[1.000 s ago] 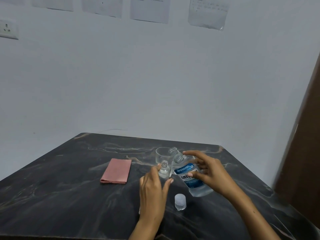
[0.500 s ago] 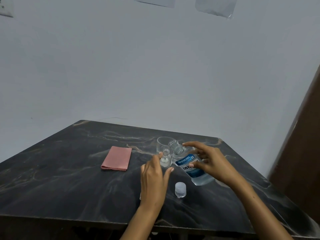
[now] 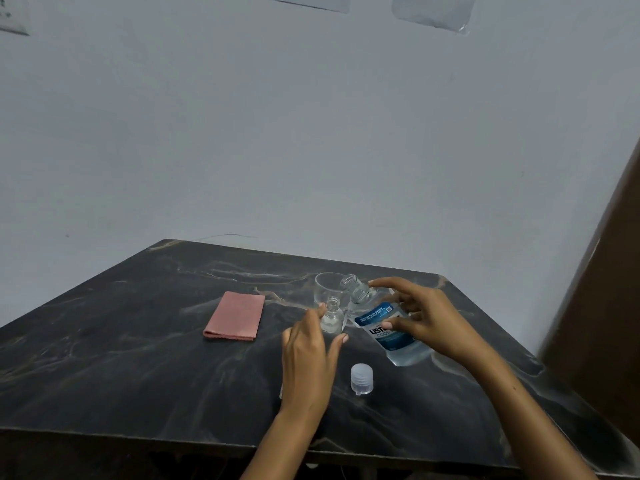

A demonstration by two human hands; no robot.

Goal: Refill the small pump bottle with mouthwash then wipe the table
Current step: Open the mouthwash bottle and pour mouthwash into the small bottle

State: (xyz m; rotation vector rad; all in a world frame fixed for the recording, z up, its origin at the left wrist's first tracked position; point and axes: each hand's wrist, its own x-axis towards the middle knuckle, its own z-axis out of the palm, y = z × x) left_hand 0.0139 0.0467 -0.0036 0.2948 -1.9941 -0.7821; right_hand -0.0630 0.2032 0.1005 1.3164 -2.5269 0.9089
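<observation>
The left hand grips the small bottle, uncapped and upright on the worktop, between thumb and index finger. The right hand wraps curled fingers around the tilted mouthwash bottle, neck toward the small bottle. A glass stands behind. Cap and cloth lie apart. Liquid flow is indiscernible.

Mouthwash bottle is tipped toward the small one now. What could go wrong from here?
1. The small bottle has a narrow neck, and the mouthwash bottle mouth looks wider, so liquid may well run down onto the table.
2. The left hand steadies the small bottle only lightly; a nudge could tip it.
3. The glass stands right behind the pour and could get knocked by the right hand.
</observation>
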